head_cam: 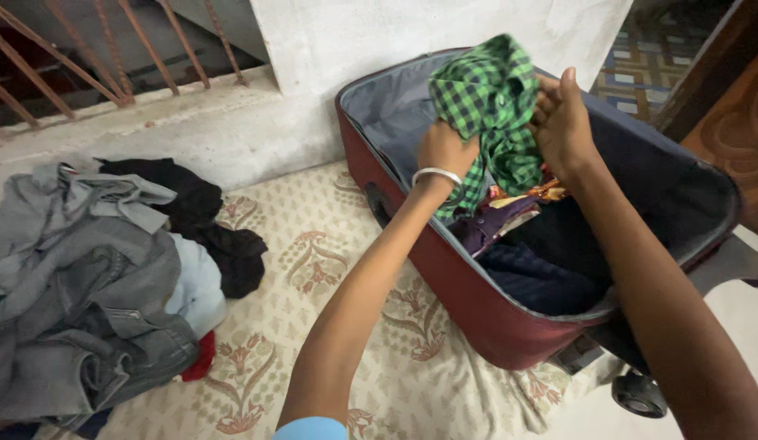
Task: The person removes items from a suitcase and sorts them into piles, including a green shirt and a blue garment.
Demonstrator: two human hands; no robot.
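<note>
- The left hand is closed on the lower part of a green-and-black checked shirt, bunching the cloth in its fist.
- A silver bangle sits on the left wrist.
- The right hand presses against the shirt's right side, fingers upright and partly curled into the fabric, gripping it there.
- The shirt is held up between the 2 hands, above the open suitcase and near its back edge.
- The suitcase is maroon outside with a grey lining; it lies open on a patterned sheet, its far end against a white wall.
- Inside the suitcase lie dark clothes, with a purple piece and an orange-patterned piece just under the shirt.
- A black wheel shows at the suitcase's near right corner.
- On the left of the sheet, well apart from the suitcase, lies a pile of clothes: grey jeans, a black garment, a pale blue piece and a bit of red.
- Rusty railing bars stand at the upper left.
</note>
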